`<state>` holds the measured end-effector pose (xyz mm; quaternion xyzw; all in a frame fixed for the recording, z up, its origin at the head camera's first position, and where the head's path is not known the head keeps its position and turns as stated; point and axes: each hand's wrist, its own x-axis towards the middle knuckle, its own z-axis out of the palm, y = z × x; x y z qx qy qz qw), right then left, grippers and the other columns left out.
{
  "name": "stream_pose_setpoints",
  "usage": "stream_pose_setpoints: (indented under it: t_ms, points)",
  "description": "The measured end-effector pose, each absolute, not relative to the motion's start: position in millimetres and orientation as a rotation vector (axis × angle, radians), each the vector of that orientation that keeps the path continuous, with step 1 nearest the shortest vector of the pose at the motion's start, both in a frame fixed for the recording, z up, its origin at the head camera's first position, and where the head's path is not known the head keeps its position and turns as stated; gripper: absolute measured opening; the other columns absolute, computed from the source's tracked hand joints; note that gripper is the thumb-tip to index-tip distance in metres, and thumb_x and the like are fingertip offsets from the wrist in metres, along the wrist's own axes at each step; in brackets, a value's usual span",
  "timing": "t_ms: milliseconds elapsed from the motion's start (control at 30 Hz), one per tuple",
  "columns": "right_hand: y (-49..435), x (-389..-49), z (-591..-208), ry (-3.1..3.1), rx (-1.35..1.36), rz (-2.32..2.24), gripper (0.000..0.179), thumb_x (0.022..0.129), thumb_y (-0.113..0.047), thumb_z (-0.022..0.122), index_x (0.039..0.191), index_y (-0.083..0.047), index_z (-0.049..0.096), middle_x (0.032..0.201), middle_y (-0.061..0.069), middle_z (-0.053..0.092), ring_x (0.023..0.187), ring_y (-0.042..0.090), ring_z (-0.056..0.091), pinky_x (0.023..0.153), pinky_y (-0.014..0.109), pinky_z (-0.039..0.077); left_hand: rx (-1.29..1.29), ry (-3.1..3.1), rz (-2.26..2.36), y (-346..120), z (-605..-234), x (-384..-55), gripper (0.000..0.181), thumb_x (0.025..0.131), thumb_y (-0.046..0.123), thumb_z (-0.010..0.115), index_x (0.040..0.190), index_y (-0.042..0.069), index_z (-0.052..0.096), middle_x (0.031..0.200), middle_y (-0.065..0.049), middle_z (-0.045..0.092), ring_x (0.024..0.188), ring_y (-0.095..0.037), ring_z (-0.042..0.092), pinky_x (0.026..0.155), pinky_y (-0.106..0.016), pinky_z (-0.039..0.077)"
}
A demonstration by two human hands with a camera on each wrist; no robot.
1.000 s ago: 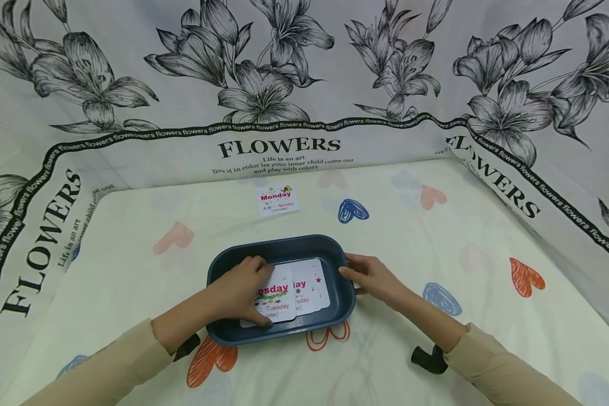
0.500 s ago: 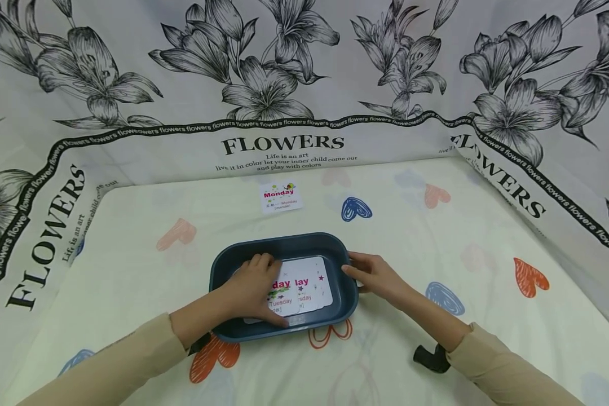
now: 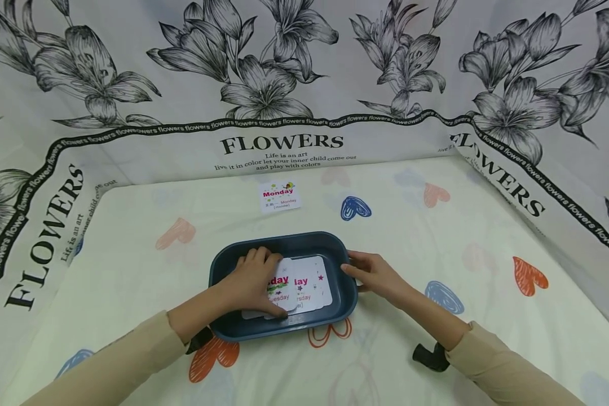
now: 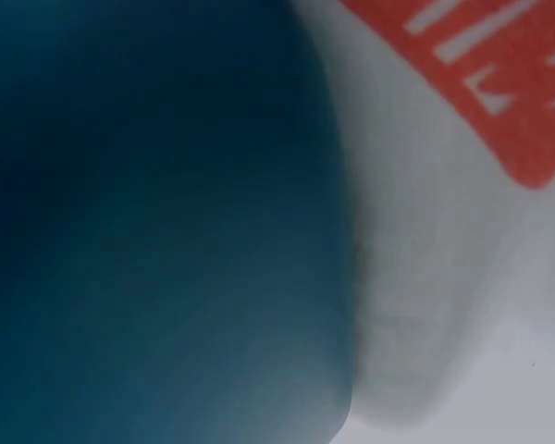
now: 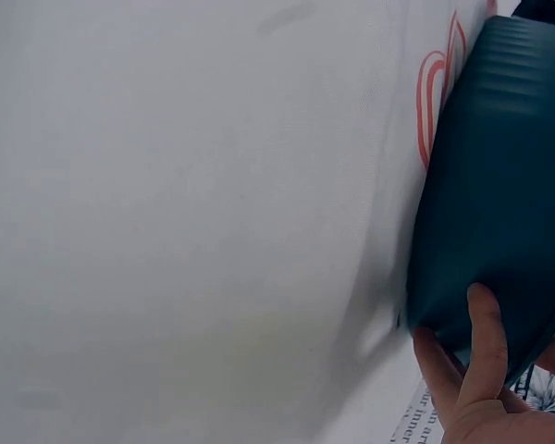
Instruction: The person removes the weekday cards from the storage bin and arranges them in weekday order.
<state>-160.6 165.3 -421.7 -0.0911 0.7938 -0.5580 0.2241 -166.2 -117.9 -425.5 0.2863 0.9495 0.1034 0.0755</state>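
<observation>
A dark blue oblong tray (image 3: pixel 341 316) stands on the bedspread-like cloth with several white word cards inside. My left hand (image 3: pixel 256 282) reaches into it and holds a card reading Tuesday (image 3: pixel 282 298), thumb at the near edge and fingertips at the far edge. Beside that card lies another card (image 3: pixel 314 282), its word partly covered. My right hand (image 3: pixel 378 276) grips the tray's right end, thumb at the rim and fingers outside. In the right wrist view, fingers (image 5: pixel 487 347) press the tray's outer wall. Only the tray wall (image 4: pixel 185 231) and cloth fill the left wrist view.
A Monday card (image 3: pixel 280 196) lies flat behind the tray. The pale cloth (image 3: pixel 411 231) carries printed hearts. White fabric panels (image 3: pixel 284 144) with flower prints rise at the back and both sides. Black wrist gear (image 3: pixel 431 357) shows under the right sleeve.
My left hand has slid right across the Tuesday card, covering more of its word. The right hand keeps its place on the tray. The whole head view has shifted slightly.
</observation>
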Motion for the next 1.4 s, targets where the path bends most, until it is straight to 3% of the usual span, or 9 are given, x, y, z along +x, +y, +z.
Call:
stream_pose_setpoints:
  t_ms: [433,900,1400]
  points:
    - [162.9,-165.0,-418.6,2.198,-0.238,-1.540,0.053,0.093,-0.024,0.055,0.137,0.001,0.040,0.130,0.022,0.051,0.110,0.035,0.056,0.072,0.039,0.054,0.881,2.872,0.300,-122.6,-407.7,-170.5,0.112,0.048,0.073,0.073,0.129,0.002,0.044,0.118,-0.014,0.047,0.106,-0.029,0.041,0.084,-0.047,0.042]
    - [162.9,-165.0,-420.6,2.203,-0.231,-1.537,0.053,0.092,-0.026,0.056,0.137,-0.002,0.042,0.129,0.021,0.052,0.107,0.032,0.059,0.071,0.038,0.054,0.851,2.959,0.246,-140.9,-319.6,-197.3,0.109,0.047,0.068,0.077,0.131,0.004,0.047,0.120,-0.013,0.048,0.101,-0.024,0.043,0.076,-0.037,0.046]
    - [166.1,-160.2,-422.0,2.166,-0.264,-1.549,0.057,0.092,-0.028,0.056,0.137,0.003,0.039,0.129,0.024,0.051,0.108,0.034,0.057,0.070,0.039,0.054,0.713,2.918,0.159,-184.6,-354.4,-277.5,0.107,0.051,0.067,0.075,0.132,0.004,0.043,0.127,-0.016,0.041,0.110,-0.029,0.038,0.089,-0.047,0.041]
